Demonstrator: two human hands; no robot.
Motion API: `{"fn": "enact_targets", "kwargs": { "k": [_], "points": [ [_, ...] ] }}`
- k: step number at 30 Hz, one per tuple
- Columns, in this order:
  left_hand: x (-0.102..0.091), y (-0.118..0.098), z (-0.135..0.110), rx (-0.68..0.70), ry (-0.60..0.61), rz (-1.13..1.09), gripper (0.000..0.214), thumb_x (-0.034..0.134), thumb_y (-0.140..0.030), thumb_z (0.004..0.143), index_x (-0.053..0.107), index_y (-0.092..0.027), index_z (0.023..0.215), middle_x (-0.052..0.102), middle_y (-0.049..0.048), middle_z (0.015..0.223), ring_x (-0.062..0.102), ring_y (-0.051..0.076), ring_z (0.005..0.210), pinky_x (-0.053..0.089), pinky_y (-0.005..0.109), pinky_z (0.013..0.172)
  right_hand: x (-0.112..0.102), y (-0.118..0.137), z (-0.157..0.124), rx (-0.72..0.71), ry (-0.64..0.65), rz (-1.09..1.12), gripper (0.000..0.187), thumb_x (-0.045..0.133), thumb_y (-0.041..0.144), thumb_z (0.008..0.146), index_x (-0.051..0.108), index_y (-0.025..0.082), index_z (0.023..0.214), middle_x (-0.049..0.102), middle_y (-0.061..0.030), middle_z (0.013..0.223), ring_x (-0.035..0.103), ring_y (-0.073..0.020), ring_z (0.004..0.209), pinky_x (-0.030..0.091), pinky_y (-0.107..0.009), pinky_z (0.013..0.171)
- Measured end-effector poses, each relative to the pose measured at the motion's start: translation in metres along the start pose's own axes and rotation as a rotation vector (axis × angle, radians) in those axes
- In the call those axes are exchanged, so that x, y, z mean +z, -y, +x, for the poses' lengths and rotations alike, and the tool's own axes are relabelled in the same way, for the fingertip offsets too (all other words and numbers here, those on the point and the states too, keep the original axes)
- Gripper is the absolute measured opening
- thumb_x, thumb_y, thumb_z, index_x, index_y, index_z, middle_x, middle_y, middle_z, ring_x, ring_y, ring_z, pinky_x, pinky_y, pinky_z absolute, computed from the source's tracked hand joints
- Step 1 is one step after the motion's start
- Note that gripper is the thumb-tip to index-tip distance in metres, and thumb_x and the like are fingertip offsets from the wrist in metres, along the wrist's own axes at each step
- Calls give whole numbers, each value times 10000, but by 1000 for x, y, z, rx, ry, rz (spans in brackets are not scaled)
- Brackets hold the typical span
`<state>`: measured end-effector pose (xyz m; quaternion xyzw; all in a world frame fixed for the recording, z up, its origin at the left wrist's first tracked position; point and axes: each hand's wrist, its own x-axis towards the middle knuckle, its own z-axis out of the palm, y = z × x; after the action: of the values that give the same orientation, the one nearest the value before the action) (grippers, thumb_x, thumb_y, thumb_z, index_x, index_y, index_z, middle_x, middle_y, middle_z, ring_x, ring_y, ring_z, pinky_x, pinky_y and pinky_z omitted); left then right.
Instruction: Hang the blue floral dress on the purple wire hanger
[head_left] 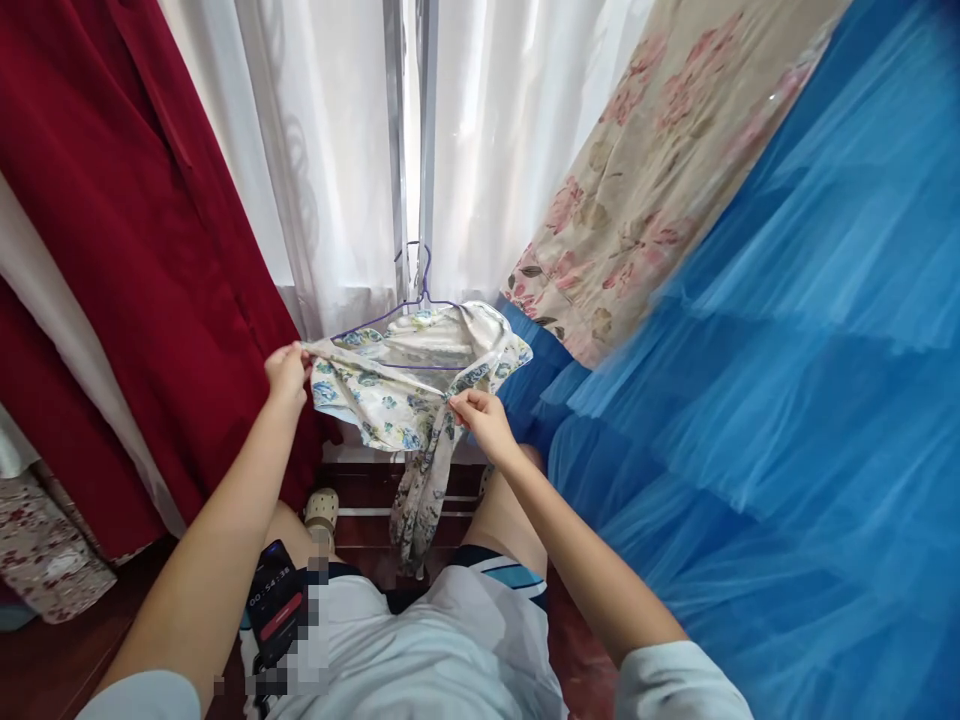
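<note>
A white garment with blue and green flowers (409,385) hangs over a thin purple wire hanger (420,300) in front of me. My left hand (287,372) is closed, pinching the garment's left edge. My right hand (484,420) is closed too, gripping a fold at the lower right of the cloth. A long strip of the same fabric (420,500) dangles down between my knees. The hanger's hook rises in front of the window frame (411,150); what it hangs from is not visible.
A dark red curtain (135,250) hangs at the left, sheer white curtains (330,150) behind. A floral beige cloth (660,150) and blue tulle netting (787,400) fill the right. A phone (274,605) showing a timer rests at my waist. The floor (45,665) is dark wood.
</note>
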<state>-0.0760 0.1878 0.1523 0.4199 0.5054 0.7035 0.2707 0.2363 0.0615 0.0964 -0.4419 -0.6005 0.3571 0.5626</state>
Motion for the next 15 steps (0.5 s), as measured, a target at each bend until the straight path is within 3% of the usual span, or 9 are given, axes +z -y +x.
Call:
{"fn": "enact_targets", "kwargs": {
  "k": [4,7,10,15],
  "points": [
    [-1,59,-48,-189,226,97,165,558,-295,798,544,-139,746,587,9,621,554,130,603,447,260,612,-15,-19,-9,55,-40,-20,335,604,492,778,558,187,648,524,10,542,373,-105,461,261,-252,461],
    [14,79,-89,-237,513,121,219,705,-322,669,623,-129,730,669,65,672,626,194,672,450,285,619,-40,-47,-11,140,-159,-72,362,564,532,768,553,190,651,514,2,534,360,-112,444,266,-259,446],
    [35,78,-114,-204,689,64,298,740,-410,659,648,-144,757,702,79,779,654,226,799,474,305,702,-66,-73,-22,237,-201,-231,367,472,518,800,523,203,619,516,-7,521,379,-123,445,304,-262,456],
    [65,42,-141,46,795,-76,337,657,-494,792,636,-160,828,659,48,834,611,192,831,474,302,794,-73,-96,-50,375,43,-459,250,570,316,727,555,190,512,551,-18,457,456,-131,435,334,-254,467]
  ]
}}
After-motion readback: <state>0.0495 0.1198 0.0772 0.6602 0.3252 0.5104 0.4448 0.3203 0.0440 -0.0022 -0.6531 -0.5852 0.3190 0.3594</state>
